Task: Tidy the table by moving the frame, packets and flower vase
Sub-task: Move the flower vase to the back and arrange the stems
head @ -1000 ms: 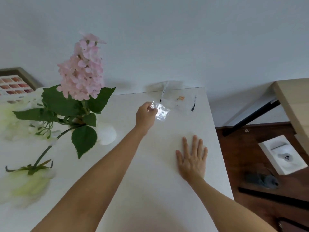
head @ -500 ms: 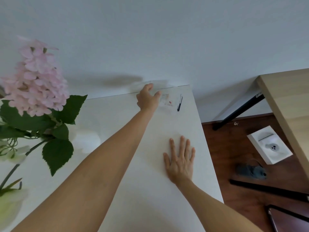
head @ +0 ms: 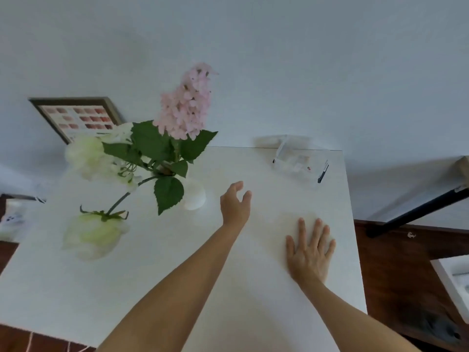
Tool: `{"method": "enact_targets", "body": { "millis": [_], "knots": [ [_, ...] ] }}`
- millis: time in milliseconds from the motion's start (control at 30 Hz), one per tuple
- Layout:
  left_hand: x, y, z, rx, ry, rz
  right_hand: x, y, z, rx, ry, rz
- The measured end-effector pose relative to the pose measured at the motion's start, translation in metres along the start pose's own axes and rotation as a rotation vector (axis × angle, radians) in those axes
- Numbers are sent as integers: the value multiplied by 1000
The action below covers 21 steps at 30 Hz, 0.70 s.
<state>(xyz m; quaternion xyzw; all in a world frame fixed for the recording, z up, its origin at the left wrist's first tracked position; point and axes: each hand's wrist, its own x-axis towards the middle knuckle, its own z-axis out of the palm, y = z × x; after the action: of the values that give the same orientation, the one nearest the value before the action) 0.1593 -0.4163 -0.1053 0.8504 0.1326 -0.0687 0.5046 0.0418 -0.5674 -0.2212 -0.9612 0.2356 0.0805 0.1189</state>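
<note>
Clear plastic packets lie in a pile at the white table's far right corner. My left hand hovers open and empty above the table's middle, between the packets and the white flower vase. The vase holds a pink hydrangea, green leaves and white blooms. A brown picture frame with rows of red swatches leans on the wall at the far left, behind the flowers. My right hand rests flat on the table, fingers spread, near the right edge.
The table's right edge drops to a dark wooden floor with a white box and a dark object on it. A wooden desk with a black leg stands at the far right. Blurred items sit left of the table.
My left hand carried a clear packet to the pile at the far right corner, let it go, and has drawn back empty toward the vase. The right hand has stayed flat.
</note>
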Motion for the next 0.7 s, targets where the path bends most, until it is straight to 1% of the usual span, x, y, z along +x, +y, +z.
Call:
{"method": "enact_targets", "body": {
  "millis": [67, 233, 367, 433, 533, 600, 700],
  "knots": [
    [-13, -18, -21, -25, 36, -58, -1, -1, -2, 3, -7, -1],
    [-30, -55, -75, -42, 185, -147, -2, -4, -10, 5, -44, -18],
    [-30, -78, -107, -49, 236, -203, -1, -18, -22, 123, -86, 6],
    [-24, -86, -118, -65, 236, -228, 0, -35, -31, 188, -75, -41],
    [-13, -90, -129, -91, 201, -246, 1, -74, -44, 363, -86, -186],
    [-7, -90, -134, -116, 137, -246, 2, -109, -52, 465, -113, -254],
    [-2, -90, -137, -147, 37, -202, 4, -165, -61, 501, -183, -368]
  ]
}}
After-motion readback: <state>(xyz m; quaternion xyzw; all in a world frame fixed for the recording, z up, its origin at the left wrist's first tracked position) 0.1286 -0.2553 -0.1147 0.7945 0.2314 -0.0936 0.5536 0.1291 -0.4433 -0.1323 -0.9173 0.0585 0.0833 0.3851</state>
